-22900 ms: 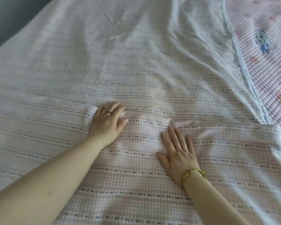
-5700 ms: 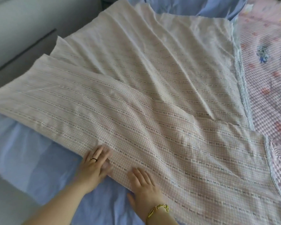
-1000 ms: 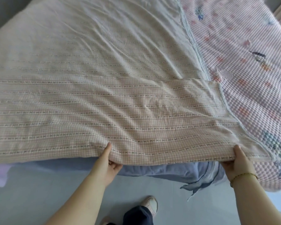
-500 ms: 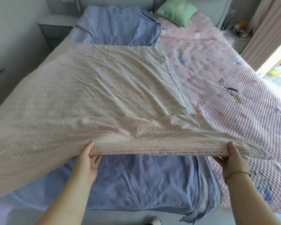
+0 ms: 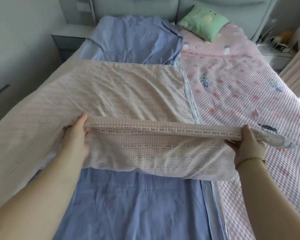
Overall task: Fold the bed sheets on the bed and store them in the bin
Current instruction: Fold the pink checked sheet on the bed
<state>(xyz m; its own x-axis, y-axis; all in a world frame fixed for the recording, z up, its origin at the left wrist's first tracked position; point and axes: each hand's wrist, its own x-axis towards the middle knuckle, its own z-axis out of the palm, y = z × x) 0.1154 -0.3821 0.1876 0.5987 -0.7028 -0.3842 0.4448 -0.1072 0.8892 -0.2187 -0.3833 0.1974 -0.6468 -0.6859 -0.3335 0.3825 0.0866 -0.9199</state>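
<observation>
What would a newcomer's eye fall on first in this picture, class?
The pink checked sheet fills the middle, its near edge held up by the left hand and right hand. Beneath it lies a blue sheet; a green pillow sits by the headboard, upper right.

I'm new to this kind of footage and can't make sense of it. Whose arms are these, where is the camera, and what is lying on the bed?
There is no machine here: this is a person working bare-handed, filmed by a wide-angle camera worn on their head, looking forward and down. The left hand and the right hand each grip the near edge of a pink checked bed sheet and hold it lifted; the rest of it lies spread out. Under it lies a blue sheet. To the right is a pink quilted bedspread with small cartoon figures, and a green pillow sits by the grey headboard.
</observation>
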